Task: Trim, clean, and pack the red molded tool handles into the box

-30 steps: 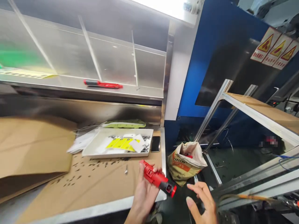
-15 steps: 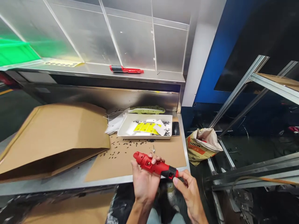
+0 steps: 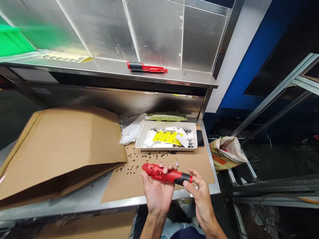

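Note:
A red plastic tool housing (image 3: 166, 174) with a black grip section at its right end lies across both hands above the bench's front edge. My left hand (image 3: 159, 194) cradles it palm up, fingertips curled over its far side and thumb out to the left. My right hand (image 3: 200, 194) pinches the black end between thumb and fingers. Just beyond it, small metal snips or pliers (image 3: 175, 162) lie on the cardboard sheet (image 3: 190, 164). Many small black pieces (image 3: 132, 166) are scattered to the left.
A white tray (image 3: 138, 142) with yellow labels and black screws stands behind, beside a phone (image 3: 199, 138). A large cardboard box (image 3: 67, 142) covers the left. A similar red-black housing (image 3: 147, 67) rests on the shelf. An open paper sack (image 3: 226, 154) stands right of the bench.
The head view has shifted, so the bench sits further right in the picture. The housing has rolled slightly; the square opening in its black end no longer shows. Both hands keep hold.

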Demonstrator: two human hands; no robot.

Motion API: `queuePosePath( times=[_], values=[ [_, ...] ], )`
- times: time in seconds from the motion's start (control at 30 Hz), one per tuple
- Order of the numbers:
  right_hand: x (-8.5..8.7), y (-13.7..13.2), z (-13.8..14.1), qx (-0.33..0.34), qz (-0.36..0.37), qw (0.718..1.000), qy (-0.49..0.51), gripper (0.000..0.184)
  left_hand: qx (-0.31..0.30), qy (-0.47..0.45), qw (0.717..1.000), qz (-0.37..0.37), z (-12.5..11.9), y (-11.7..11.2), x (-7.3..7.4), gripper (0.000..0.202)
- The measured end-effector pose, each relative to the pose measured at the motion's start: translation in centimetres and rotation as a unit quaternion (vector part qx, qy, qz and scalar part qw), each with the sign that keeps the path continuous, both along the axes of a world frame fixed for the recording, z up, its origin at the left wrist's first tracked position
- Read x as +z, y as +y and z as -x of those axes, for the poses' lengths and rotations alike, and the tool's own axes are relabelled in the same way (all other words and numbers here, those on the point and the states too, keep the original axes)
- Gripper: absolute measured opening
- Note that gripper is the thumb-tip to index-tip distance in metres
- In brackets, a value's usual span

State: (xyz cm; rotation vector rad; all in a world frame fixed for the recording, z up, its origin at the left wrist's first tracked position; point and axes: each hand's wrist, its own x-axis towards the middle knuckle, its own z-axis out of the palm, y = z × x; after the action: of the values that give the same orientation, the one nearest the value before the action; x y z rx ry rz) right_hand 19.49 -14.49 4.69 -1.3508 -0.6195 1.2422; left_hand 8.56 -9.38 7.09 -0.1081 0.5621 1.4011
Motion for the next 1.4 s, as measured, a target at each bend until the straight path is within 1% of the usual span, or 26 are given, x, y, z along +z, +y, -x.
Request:
queuePosePath(
  times=[0.2,0.37,0.43,0.53,0.6,0.7,0.77,0.87,0.93,0.97,1.0,1.07,1.13,1.23,1.33,1.4],
  values=[
    [-0.4,3.3,1.5,-0.013,-0.024,1.000,-0.009,0.042,-0.007,-0.008,1.000,-0.016,1.5,2.9,-0.2,0.066],
    [-1.1,5.6,2.6,-0.007,-0.035,0.999,-0.014,0.041,-0.017,0.006,0.999,-0.046,2.9,4.9,-0.6,0.061],
    [-1.5,6.4,2.9,0.000,-0.037,0.999,-0.022,0.041,-0.015,0.018,0.998,-0.060,3.3,5.5,-0.9,0.057],
    [-2.0,7.3,3.2,0.014,-0.036,0.999,-0.031,0.039,-0.003,0.043,0.996,-0.083,3.8,6.5,-1.5,0.047],
    [-2.5,7.9,3.4,0.020,-0.036,0.998,-0.036,0.036,0.004,0.062,0.993,-0.099,4.0,7.0,-1.5,0.044],
    [-2.8,8.8,3.6,0.029,-0.044,0.998,-0.037,0.033,0.022,0.100,0.986,-0.128,4.1,7.0,-1.0,0.043],
    [-2.7,9.4,3.8,0.037,-0.050,0.998,-0.031,0.031,0.050,0.132,0.978,-0.155,4.0,6.5,-0.4,0.042],
    [-1.9,9.9,4.2,0.067,-0.063,0.996,-0.002,0.029,0.106,0.187,0.955,-0.205,3.3,5.3,0.4,0.048],
    [-1.1,10.1,4.3,0.086,-0.076,0.993,0.018,0.030,0.141,0.220,0.937,-0.232,3.0,5.1,0.9,0.052],
    [-0.8,10.2,4.3,0.089,-0.079,0.993,0.024,0.031,0.148,0.216,0.938,-0.225,3.0,5.2,1.1,0.053],
    [-0.5,10.1,4.3,0.089,-0.078,0.993,0.028,0.033,0.146,0.195,0.948,-0.203,3.1,5.6,1.3,0.053],
    [-0.2,10.0,4.0,0.090,-0.070,0.993,0.031,0.039,0.114,0.117,0.978,-0.129,3.6,6.8,1.5,0.056],
    [-0.1,9.7,3.6,0.109,-0.059,0.992,0.028,0.040,0.078,0.057,0.993,-0.069,4.4,8.1,1.4,0.060],
    [-0.1,9.4,2.9,0.129,-0.052,0.990,0.014,0.039,0.048,0.015,0.998,-0.045,5.4,9.6,0.9,0.058],
    [-0.1,9.6,2.3,0.096,-0.065,0.993,-0.011,0.033,0.024,-0.020,0.999,-0.037,5.8,10.2,0.3,0.051],
    [-0.1,9.9,1.8,0.070,-0.082,0.992,-0.058,0.035,0.013,-0.036,0.999,-0.034,5.9,10.4,0.0,0.048]
  ],
)
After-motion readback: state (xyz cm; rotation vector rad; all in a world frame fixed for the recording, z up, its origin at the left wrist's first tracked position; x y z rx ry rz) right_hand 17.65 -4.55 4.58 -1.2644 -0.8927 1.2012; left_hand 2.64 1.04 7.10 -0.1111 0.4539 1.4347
